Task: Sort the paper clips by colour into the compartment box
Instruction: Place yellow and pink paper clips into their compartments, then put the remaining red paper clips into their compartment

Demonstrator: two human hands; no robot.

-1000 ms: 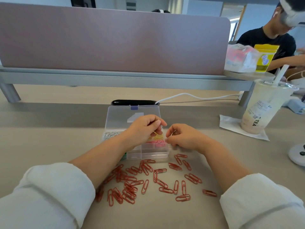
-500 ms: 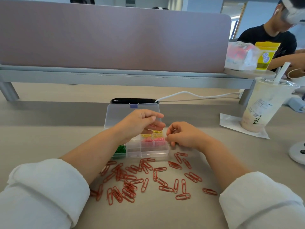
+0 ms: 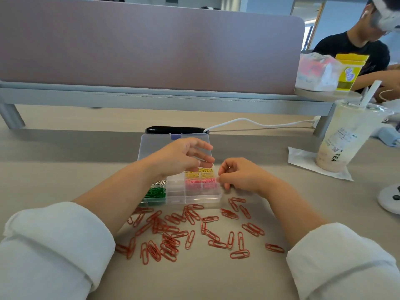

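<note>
A: While the table point(image 3: 65, 169) in front of you stayed as it was, the compartment box point(image 3: 203, 199) came back into view. A second before, your left hand point(image 3: 179, 158) had been bunched low over its right-hand cells. By this moment it had lifted above the box, toward the open lid point(image 3: 151, 146).

B: Its fingers point(image 3: 201, 145) had changed too. You had them pinched together then. Now they were spread and slack, holding nothing that could be seen. It read as a drop just made.

A: Your right hand point(image 3: 242, 175) had hardly moved. It sat just beside the box's right wall with its fingers curled in. Whether they pinched a clip or only steadied the wall could not be told.

B: For the sort, that probably meant one more clip was home. The yellow clips point(image 3: 199, 172) and the pink clips point(image 3: 201, 184) nearer you lay uncovered in the right-hand cells. The green clips point(image 3: 154, 192) and silver clips point(image 3: 159, 182) lay at the left.

A: What remained was the red paper clips point(image 3: 186, 230), scattered on the table just in front of the box, between your forearms. None showed in any cell. You had the biggest colour yet to place, and the near cells looked empty enough to take it.
</note>
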